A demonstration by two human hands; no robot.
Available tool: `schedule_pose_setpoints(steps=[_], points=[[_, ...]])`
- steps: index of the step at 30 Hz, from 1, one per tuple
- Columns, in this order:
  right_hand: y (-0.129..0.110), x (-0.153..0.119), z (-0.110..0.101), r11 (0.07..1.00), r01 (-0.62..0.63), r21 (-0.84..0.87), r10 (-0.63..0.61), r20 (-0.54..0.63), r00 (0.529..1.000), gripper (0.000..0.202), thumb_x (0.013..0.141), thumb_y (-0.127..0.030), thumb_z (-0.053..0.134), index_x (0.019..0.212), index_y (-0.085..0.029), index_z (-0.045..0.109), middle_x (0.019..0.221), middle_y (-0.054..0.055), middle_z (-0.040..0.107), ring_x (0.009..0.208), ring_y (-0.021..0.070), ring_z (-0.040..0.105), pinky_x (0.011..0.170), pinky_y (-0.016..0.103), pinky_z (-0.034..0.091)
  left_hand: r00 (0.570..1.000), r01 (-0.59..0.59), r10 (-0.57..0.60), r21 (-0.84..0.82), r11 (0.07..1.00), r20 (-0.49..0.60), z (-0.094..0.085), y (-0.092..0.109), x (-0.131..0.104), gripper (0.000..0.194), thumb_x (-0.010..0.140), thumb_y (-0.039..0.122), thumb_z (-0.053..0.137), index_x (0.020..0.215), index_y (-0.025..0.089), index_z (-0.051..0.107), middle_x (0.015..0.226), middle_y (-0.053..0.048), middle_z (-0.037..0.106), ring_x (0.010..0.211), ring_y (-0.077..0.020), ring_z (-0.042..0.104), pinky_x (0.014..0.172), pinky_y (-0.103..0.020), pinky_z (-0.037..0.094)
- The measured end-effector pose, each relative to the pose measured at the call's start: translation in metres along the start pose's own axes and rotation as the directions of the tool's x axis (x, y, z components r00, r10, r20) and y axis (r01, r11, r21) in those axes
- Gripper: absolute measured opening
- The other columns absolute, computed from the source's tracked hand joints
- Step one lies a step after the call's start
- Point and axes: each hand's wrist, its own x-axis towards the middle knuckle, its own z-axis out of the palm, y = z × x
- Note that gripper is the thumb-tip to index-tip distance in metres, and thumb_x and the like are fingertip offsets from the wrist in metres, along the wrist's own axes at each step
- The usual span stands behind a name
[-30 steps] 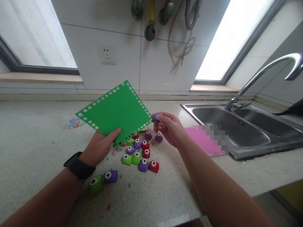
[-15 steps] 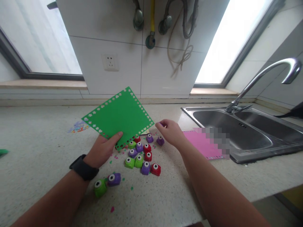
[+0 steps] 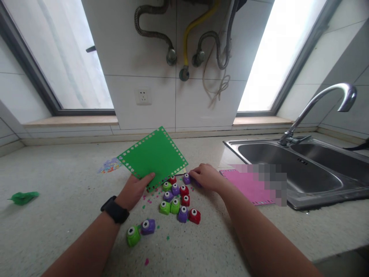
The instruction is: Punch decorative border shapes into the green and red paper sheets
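head: left hand [image 3: 135,191] clamps green card [image 3: 154,154], right hand [image 3: 206,177] hides its grip, punches [image 3: 175,206] between.

Kitchen with sink [image 3: 305,177] and faucet [image 3: 305,109]

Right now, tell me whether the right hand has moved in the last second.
Yes: judged against the sink, the right hand has moved lower in the view, down toward the countertop.

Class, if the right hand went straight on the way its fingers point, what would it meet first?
The right hand would probably meet the purple punch just left of it first, though depth is unclear and they may be touching.
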Motion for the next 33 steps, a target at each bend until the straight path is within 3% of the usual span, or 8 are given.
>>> schedule_pose_setpoints(steps=[6,8,12,18,21,25,29,33], points=[[-0.009,-0.003,-0.009,0.986,0.113,0.119,-0.109,-0.041,0.993,0.034,0.101,-0.028,0.044,0.097,-0.020,0.077,0.100,0.011,0.075,0.101,0.0250,0.063,0.094,0.038,0.041,0.998,0.041,-0.038,-0.077,0.996,0.041,-0.006,-0.011,0.002,0.066,0.076,0.060,0.075,0.122,0.013,0.072,0.119,-0.015,0.076,0.127,-0.0348,0.061,0.115,-0.051,0.041],[-0.014,-0.004,-0.013,0.934,0.114,0.338,-0.084,-0.102,0.991,0.041,0.104,-0.034,0.037,0.104,-0.019,0.075,0.101,0.010,0.074,0.097,0.0227,0.064,0.089,0.035,0.044,0.998,0.023,-0.021,-0.040,0.999,0.054,-0.007,-0.012,0.004,0.064,0.076,0.061,0.074,0.120,0.014,0.073,0.120,-0.015,0.076,0.127,-0.0354,0.061,0.116,-0.052,0.040],[-0.027,-0.010,-0.014,0.640,0.155,0.753,-0.114,-0.107,0.988,0.040,0.101,-0.048,0.046,0.094,-0.018,0.072,0.077,0.003,0.065,0.069,0.0162,0.057,0.066,0.030,0.045,0.993,0.004,-0.012,0.067,0.998,0.120,-0.011,-0.012,0.005,0.053,0.078,0.055,0.072,0.116,0.018,0.075,0.121,-0.013,0.075,0.119,-0.0354,0.065,0.108,-0.051,0.047],[-0.034,-0.011,0.003,0.544,0.076,0.835,-0.119,-0.012,0.993,0.032,0.090,-0.050,0.065,0.087,-0.018,0.068,0.069,0.000,0.059,0.059,0.0133,0.052,0.053,0.026,0.041,0.974,-0.066,0.028,0.161,0.985,0.226,-0.017,-0.010,0.005,0.031,0.078,0.039,0.074,0.102,0.019,0.078,0.100,-0.009,0.078,0.100,-0.0298,0.071,0.094,-0.043,0.056],[-0.033,-0.009,0.006,0.519,0.043,0.854,-0.078,-0.003,0.997,0.032,0.089,-0.050,0.064,0.087,-0.018,0.069,0.068,0.000,0.059,0.056,0.0126,0.051,0.049,0.025,0.040,0.969,0.018,-0.036,0.077,0.997,0.244,-0.019,-0.011,0.007,0.026,0.081,0.042,0.072,0.088,0.017,0.076,0.074,-0.004,0.073,0.068,-0.0207,0.068,0.065,-0.033,0.058],[-0.032,-0.005,0.008,0.490,0.037,0.871,0.026,-0.058,0.998,0.033,0.087,-0.049,0.066,0.076,-0.018,0.065,0.057,-0.005,0.049,0.048,0.0095,0.039,0.045,0.024,0.030,0.986,0.097,-0.082,-0.104,0.990,0.143,-0.019,-0.015,0.012,0.032,0.082,0.047,0.073,0.081,0.016,0.071,0.064,0.001,0.062,0.047,-0.0106,0.051,0.039,-0.022,0.042],[-0.028,0.002,0.015,0.454,0.062,0.889,0.098,-0.119,0.988,0.035,0.086,-0.051,0.067,0.073,-0.018,0.063,0.055,-0.005,0.046,0.049,0.0103,0.037,0.047,0.026,0.026,0.993,0.103,-0.115,-0.264,0.959,-0.029,-0.016,-0.015,0.014,0.034,0.075,0.044,0.082,0.087,0.014,0.071,0.070,-0.001,0.065,0.053,-0.0115,0.059,0.040,-0.020,0.043],[-0.027,0.008,0.021,0.429,0.129,0.894,0.149,-0.211,0.966,0.035,0.085,-0.051,0.068,0.072,-0.018,0.064,0.057,-0.005,0.047,0.052,0.0116,0.040,0.050,0.027,0.028,0.989,0.076,-0.111,-0.311,0.947,-0.096,-0.012,-0.011,0.012,0.039,0.076,0.046,0.080,0.096,0.014,0.070,0.075,-0.001,0.067,0.057,-0.0106,0.060,0.044,-0.019,0.044]])
